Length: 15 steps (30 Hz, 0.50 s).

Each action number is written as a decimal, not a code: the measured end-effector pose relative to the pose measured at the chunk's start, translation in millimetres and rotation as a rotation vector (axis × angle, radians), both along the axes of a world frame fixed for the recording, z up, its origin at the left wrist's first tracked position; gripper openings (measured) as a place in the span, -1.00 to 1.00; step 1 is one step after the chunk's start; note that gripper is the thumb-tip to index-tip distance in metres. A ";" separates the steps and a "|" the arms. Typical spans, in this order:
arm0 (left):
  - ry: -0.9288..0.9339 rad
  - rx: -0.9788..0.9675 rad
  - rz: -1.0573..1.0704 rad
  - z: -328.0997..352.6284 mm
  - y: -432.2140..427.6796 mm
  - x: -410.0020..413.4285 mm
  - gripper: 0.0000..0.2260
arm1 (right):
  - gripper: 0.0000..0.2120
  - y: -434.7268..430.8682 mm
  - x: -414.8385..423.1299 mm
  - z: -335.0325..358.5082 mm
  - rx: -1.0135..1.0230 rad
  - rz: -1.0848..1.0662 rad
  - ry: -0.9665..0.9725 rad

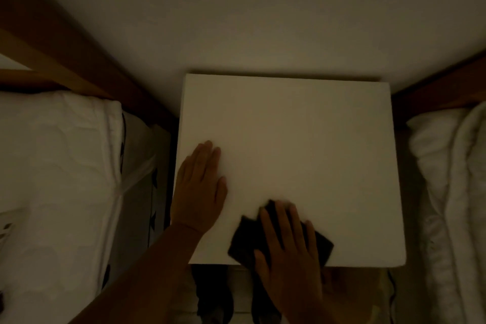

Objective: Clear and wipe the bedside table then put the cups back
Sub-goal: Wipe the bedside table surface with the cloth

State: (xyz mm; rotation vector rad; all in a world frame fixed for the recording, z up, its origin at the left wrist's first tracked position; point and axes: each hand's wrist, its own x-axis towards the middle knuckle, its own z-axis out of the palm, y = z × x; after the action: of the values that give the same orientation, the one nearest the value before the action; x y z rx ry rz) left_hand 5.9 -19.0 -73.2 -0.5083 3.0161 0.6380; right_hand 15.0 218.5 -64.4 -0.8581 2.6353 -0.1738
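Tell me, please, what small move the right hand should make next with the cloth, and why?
Probably sweep the dark cloth away from the near edge toward the far side of the table. The right hand presses it flat at the near edge, the left hand rests flat on the left side, and no cups are in view.

Bench (302, 139): white square top, seen from above, back edge against the wall, dim light. Only a cloth lies on its surface. Cloth (322, 243): dark, near black, folded to a rough rectangle, lying flat at the front edge, right of centre, turned at an angle so one corner points toward the front edge; its near side reaches that edge. Much of its middle is covered, corners showing on both sides. Cups not in view.
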 end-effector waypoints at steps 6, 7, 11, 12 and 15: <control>0.035 -0.048 0.006 -2.8 1.0 -1.0 -0.49 | -0.37 57.2 -60.6 -0.3 0.141 -0.241 0.050; 0.033 -0.056 0.005 -3.3 0.4 -0.6 -0.49 | -0.36 60.2 -70.2 -1.1 0.151 -0.276 0.059; 0.015 -0.077 -0.002 -3.3 0.8 -1.2 -0.47 | -0.36 62.0 -95.1 -2.3 0.155 -0.335 0.096; 0.008 -0.076 -0.001 -2.7 1.1 -1.5 -0.46 | -0.36 59.7 -103.6 -2.4 0.154 -0.351 0.103; -0.010 -0.076 0.004 0.2 2.9 -1.6 -0.45 | -0.36 43.9 -142.2 -3.7 0.141 -0.404 0.149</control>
State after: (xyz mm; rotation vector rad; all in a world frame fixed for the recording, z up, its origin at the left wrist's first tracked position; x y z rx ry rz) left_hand 4.3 -16.2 -73.0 -0.5186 3.0406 0.5213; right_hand -127.2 262.4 -68.1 -0.2956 2.8926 -0.0250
